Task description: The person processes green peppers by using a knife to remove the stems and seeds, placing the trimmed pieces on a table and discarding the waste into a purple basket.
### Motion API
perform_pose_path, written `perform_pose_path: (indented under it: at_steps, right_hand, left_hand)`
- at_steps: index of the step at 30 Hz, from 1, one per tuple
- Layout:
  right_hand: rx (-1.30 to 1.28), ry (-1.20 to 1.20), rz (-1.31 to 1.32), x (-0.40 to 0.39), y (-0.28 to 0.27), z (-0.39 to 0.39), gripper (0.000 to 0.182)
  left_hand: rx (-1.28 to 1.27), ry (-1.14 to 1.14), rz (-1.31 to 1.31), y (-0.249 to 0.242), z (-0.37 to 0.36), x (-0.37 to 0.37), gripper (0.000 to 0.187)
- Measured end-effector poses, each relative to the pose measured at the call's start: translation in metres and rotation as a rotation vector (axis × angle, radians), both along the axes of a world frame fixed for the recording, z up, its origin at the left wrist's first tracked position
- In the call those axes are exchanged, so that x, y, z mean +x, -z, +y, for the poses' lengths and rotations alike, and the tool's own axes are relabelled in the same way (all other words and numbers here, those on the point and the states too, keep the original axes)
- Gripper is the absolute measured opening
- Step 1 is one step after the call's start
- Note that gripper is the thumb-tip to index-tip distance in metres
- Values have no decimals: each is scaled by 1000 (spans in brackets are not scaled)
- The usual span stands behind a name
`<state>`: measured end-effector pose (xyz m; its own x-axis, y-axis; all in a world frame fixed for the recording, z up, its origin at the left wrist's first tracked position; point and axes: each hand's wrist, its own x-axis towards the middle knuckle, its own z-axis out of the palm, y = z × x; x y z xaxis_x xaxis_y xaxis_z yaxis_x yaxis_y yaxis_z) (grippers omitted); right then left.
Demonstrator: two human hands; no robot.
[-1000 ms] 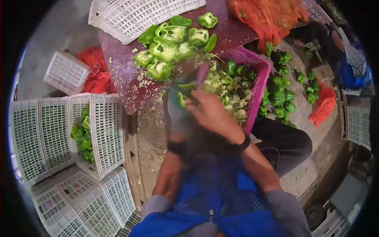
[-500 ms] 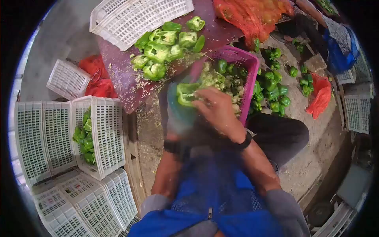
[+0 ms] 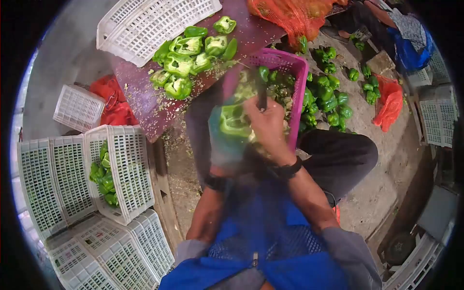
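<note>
My left hand, in a pale teal glove and blurred, holds a cut green bell pepper with its hollow inside facing up. Closed over the pepper's right side is my right hand, bare. From its fist a dark, narrow, knife-like tool sticks up; its other end is hidden. Both hands are above the near left part of a pink crate, which holds pale pepper cores and green scraps. Cut pepper halves lie heaped on a purple, seed-strewn board beyond my left hand.
Whole green peppers lie on the floor right of the crate. White crates stand at the left, one with peppers inside. Another white crate tilts on the board. Red mesh bags lie around. Another person's arm shows at upper right.
My right hand has turned from a finger pinch at the pepper into a fist, and the dark tool now shows above it. The pepper's open side faces up more. The view has shifted slightly.
</note>
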<state>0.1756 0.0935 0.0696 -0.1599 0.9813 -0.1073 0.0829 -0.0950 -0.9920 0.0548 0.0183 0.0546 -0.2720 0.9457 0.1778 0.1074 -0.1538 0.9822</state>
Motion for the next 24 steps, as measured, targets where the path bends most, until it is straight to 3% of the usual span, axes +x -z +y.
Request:
perform_pose_path:
  at_steps: [2, 4, 5, 7, 9, 10, 12, 14, 18, 21, 24]
  right_hand:
    - [-43, 22, 32, 17, -5, -2, 22]
    - [-38, -19, 16, 27, -12, -4, 24]
    - [-7, -64, -16, 31, -14, -4, 24]
    - [120, -141, -91, 35, -21, -5, 24]
    - [314, -211, -177, 34, -29, -10, 24]
    - [240, -221, -153, 32, -29, -14, 23]
    - [93, -249, -99, 26, -26, -20, 21]
    - [175, -297, -94, 24, -18, -20, 15]
    - [523, -424, -316, 29, -14, -12, 11]
    - [478, -396, -252, 29, -14, -12, 10]
    - [52, -233, -13, 22, 18, -23, 14]
  left_hand:
    - [-66, -15, -363, -6, 6, 4, 60]
    - [-63, -44, -482, 1, 6, 2, 61]
    - [-14, -54, -343, 15, 6, 1, 61]
    - [-3, 4, -360, 16, 7, 0, 59]
    - [-55, 91, -553, 14, 4, -1, 56]
    - [-69, 111, -592, 13, 3, 0, 54]
    - [-39, 55, -439, 13, -3, 11, 52]
    - [27, 30, -227, 12, -9, 14, 49]
    - [28, 52, -157, 25, -8, 16, 48]
    - [24, 73, -61, 39, -7, 10, 41]
    - [-341, -212, -169, 2, 6, 19, 33]
